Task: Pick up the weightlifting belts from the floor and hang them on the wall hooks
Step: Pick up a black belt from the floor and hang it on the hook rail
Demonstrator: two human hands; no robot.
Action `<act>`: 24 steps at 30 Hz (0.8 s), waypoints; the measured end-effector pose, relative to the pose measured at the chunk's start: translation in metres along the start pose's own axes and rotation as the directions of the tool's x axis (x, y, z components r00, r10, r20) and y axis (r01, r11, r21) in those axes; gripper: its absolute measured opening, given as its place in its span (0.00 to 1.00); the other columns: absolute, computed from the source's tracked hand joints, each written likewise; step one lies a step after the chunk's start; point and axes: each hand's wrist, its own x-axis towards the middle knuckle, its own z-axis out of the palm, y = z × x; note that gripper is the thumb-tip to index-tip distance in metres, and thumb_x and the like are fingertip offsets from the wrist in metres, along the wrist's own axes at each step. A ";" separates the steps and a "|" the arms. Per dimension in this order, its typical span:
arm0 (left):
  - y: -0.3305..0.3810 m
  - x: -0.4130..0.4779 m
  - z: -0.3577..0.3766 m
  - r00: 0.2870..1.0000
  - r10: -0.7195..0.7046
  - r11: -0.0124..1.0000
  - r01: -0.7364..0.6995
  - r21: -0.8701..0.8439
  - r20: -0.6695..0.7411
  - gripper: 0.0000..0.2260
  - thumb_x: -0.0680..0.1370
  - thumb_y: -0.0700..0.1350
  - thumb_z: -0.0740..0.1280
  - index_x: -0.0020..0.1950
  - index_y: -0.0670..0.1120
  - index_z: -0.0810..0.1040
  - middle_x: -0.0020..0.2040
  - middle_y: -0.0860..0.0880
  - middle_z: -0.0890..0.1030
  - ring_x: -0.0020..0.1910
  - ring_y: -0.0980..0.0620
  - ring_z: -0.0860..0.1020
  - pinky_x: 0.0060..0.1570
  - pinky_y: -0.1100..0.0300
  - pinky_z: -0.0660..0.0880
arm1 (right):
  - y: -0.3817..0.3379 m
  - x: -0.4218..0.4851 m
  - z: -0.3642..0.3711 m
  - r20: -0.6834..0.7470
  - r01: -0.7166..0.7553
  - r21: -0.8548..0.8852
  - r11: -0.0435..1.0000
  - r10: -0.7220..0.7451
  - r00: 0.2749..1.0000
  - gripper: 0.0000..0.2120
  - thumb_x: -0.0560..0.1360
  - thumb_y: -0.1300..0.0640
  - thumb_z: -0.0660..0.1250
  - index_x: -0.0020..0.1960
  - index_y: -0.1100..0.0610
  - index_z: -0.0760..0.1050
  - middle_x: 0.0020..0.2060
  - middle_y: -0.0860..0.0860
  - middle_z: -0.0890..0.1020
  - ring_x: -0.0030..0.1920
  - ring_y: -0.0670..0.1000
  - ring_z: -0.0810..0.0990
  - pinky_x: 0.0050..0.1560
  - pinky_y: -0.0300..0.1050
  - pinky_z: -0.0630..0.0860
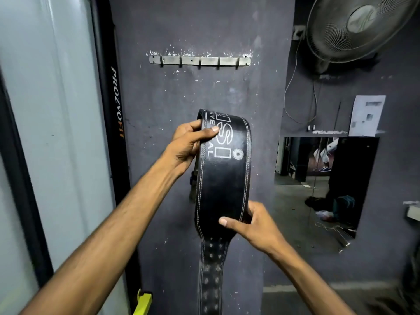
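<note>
The person stood facing the dark wall, holding a black weightlifting belt (223,178) up in front of it, well below the metal hook rail (200,61) screwed higher on the wall. All the hooks on that rail hung bare.

To my eye the step in hand was the hang itself, and doing it well meant raising the belt to rail height and finding something a hook could pass through: the buckle end, which seemed to lie behind the belt on the left where I could barely make it out, or one of the punched holes in the narrow tail hanging down toward the floor. The leather looked thick and stiff, so I'd have kept both hands on it until a hook plainly carried the weight; let go early and the heavy wide section might swing and slip off.

The left hand (188,144) was closed around the belt's upper curve, thumb laid across the printed face and fingers wrapped behind its left edge. The right hand (252,223) gripped lower down, where the wide section begins to taper, thumb pressed on the front and fingers curled round the right edge behind. Neither hand was spread; both pinched the belt firmly.
</note>
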 end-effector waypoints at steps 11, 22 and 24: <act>-0.007 -0.025 -0.028 0.991 0.074 0.986 -0.090 0.143 0.110 0.21 0.71 0.35 0.72 0.63 0.33 0.77 0.57 0.39 0.82 0.54 0.47 0.81 0.58 0.57 0.78 | -0.098 0.129 -0.046 -0.026 -0.179 0.578 0.796 0.238 0.971 0.45 0.65 0.35 0.77 0.65 0.71 0.76 0.55 0.64 0.72 0.51 0.62 0.69 0.60 0.56 0.69; 0.024 0.003 -0.031 0.965 -0.259 0.958 0.262 0.115 -0.043 0.25 0.72 0.58 0.74 0.61 0.41 0.81 0.56 0.43 0.83 0.52 0.46 0.82 0.63 0.50 0.76 | -0.080 0.110 -0.027 -0.140 0.068 0.420 0.905 -0.010 0.990 0.05 0.79 0.69 0.65 0.49 0.62 0.78 0.33 0.47 0.84 0.31 0.41 0.81 0.32 0.30 0.75; 0.024 0.011 -0.025 0.977 -0.196 0.979 0.200 0.045 -0.090 0.14 0.75 0.46 0.73 0.56 0.39 0.82 0.51 0.40 0.83 0.44 0.47 0.83 0.58 0.52 0.79 | -0.075 0.103 -0.026 -0.147 0.114 0.397 0.911 -0.060 0.987 0.06 0.77 0.68 0.67 0.49 0.59 0.80 0.39 0.50 0.86 0.39 0.46 0.83 0.42 0.35 0.79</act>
